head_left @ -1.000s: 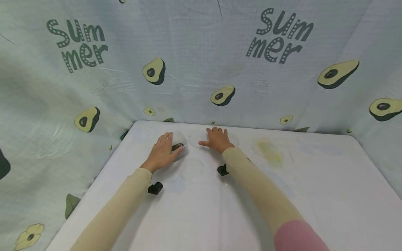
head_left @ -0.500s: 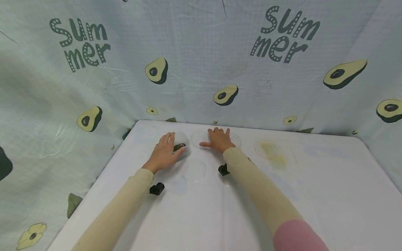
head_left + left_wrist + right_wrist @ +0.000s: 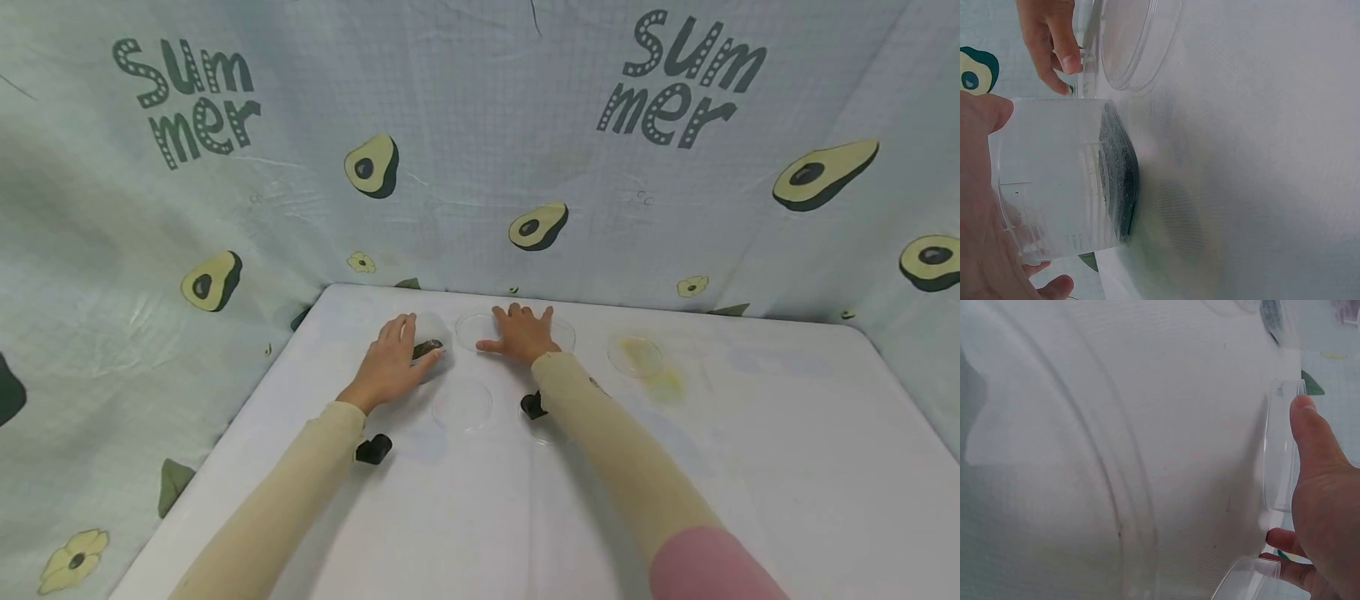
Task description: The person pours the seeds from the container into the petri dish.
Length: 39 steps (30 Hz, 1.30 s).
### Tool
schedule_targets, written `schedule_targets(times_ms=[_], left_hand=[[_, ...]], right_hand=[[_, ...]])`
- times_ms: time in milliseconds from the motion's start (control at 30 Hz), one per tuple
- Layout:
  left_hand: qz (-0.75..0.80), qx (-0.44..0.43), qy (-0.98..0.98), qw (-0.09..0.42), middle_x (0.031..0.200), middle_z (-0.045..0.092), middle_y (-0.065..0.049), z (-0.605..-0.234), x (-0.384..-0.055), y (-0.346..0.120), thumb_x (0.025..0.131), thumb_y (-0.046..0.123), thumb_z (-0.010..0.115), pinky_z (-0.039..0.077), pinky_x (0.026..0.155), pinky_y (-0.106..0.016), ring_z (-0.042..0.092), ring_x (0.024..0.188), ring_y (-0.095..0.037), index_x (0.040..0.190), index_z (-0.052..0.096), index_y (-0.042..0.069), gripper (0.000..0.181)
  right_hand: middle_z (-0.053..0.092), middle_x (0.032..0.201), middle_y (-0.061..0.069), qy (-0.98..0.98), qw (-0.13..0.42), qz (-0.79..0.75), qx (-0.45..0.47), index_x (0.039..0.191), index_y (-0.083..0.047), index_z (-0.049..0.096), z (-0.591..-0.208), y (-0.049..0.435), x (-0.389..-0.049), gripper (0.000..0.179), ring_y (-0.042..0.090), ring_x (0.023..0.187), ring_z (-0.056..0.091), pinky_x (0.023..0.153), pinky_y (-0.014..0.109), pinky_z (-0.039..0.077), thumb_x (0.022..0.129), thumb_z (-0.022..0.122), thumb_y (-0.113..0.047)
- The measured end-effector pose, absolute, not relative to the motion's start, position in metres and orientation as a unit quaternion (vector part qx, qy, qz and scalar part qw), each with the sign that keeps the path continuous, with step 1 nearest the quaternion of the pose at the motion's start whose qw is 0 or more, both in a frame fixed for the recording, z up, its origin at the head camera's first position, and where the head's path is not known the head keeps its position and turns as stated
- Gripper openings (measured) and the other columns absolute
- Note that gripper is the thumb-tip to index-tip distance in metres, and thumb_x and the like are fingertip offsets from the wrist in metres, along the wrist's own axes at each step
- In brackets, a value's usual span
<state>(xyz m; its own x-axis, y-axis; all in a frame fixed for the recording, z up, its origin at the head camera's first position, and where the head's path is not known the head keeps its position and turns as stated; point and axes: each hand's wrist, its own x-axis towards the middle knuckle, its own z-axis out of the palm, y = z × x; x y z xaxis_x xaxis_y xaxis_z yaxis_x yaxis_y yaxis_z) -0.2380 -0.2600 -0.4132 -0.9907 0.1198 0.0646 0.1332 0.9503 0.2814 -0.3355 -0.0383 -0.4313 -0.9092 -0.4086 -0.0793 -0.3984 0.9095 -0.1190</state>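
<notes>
My left hand [image 3: 386, 362] holds a clear plastic cup [image 3: 1054, 175] from the side, thumb and fingers on either side of its wall. Dark, grainy stuff [image 3: 1119, 181] lies at the cup's bottom; in the head view part of the cup shows beside the fingers. To the right, my right hand [image 3: 522, 335] has its fingers spread at two clear round dishes near the back of the table. In the right wrist view its thumb is against one shallow dish [image 3: 1279, 456], and its other fingers are at the rim of a second dish [image 3: 1250, 575].
More clear round dishes lie on the white table [image 3: 465, 533]: one dish [image 3: 462, 407] in front of the hands, one dish [image 3: 542, 432] under the right wrist, one dish [image 3: 636, 357] at right near a yellow stain [image 3: 663, 383]. A patterned cloth [image 3: 450, 150] hangs behind.
The head view has shifted slightly. Both hands, the cup and the dishes keep their places; the right fingers are spread a little wider.
</notes>
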Motion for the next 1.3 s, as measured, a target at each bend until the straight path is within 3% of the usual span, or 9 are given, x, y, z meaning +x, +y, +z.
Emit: schedule_targets(times_ms=[267, 500, 733, 967, 1300], left_hand=[[-0.156, -0.065, -0.986, -0.01, 0.158, 0.017, -0.023, -0.403, -0.236, -0.265, 0.095, 0.058, 0.046, 0.028, 0.113, -0.061, 0.021, 0.146, -0.039, 0.154, 0.01, 0.0, 0.09], [-0.226, -0.03, -0.973, -0.017, 0.161, 0.008, -0.02, -0.405, -0.235, -0.277, 0.082, 0.054, 0.07, 0.028, 0.114, -0.06, 0.021, 0.146, -0.04, 0.156, 0.0, 0.006, 0.112], [-0.362, 0.016, -0.931, -0.032, 0.155, 0.023, -0.022, -0.413, -0.237, -0.285, 0.074, 0.035, 0.084, 0.031, 0.114, -0.056, 0.032, 0.14, -0.04, 0.155, 0.002, 0.008, 0.118], [-0.393, 0.026, -0.918, -0.047, 0.152, 0.032, -0.021, -0.418, -0.235, -0.286, 0.077, 0.031, 0.082, 0.031, 0.113, -0.055, 0.035, 0.138, -0.039, 0.153, 0.006, 0.006, 0.111], [-0.408, 0.003, -0.912, -0.024, 0.149, 0.037, -0.016, -0.418, -0.24, -0.284, 0.08, 0.026, 0.079, 0.04, 0.108, -0.05, 0.041, 0.132, -0.034, 0.151, 0.013, 0.008, 0.099]], right_hand=[[0.048, 0.142, 0.015, 0.977, 0.049, -0.044, -0.202, 0.15, -0.017, 0.035, -0.427, -0.04, -0.332, 0.085, 0.034, 0.132, 0.047, 0.109, 0.07, 0.025, 0.085, 0.054, -0.069], [0.047, 0.143, 0.014, 0.979, 0.055, -0.038, -0.194, 0.15, -0.018, 0.034, -0.427, -0.039, -0.33, 0.085, 0.033, 0.134, 0.046, 0.109, 0.069, 0.026, 0.085, 0.053, -0.069], [0.046, 0.145, 0.013, 0.979, 0.054, -0.043, -0.191, 0.151, -0.019, 0.033, -0.429, -0.04, -0.331, 0.086, 0.033, 0.134, 0.045, 0.109, 0.069, 0.027, 0.084, 0.053, -0.07], [0.045, 0.144, 0.013, 0.978, 0.058, -0.051, -0.193, 0.151, -0.018, 0.032, -0.434, -0.042, -0.332, 0.087, 0.032, 0.134, 0.045, 0.109, 0.069, 0.027, 0.085, 0.052, -0.07], [0.043, 0.146, 0.014, 0.979, 0.073, -0.05, -0.186, 0.152, -0.017, 0.029, -0.424, -0.043, -0.328, 0.086, 0.033, 0.135, 0.043, 0.11, 0.069, 0.026, 0.087, 0.053, -0.067]])
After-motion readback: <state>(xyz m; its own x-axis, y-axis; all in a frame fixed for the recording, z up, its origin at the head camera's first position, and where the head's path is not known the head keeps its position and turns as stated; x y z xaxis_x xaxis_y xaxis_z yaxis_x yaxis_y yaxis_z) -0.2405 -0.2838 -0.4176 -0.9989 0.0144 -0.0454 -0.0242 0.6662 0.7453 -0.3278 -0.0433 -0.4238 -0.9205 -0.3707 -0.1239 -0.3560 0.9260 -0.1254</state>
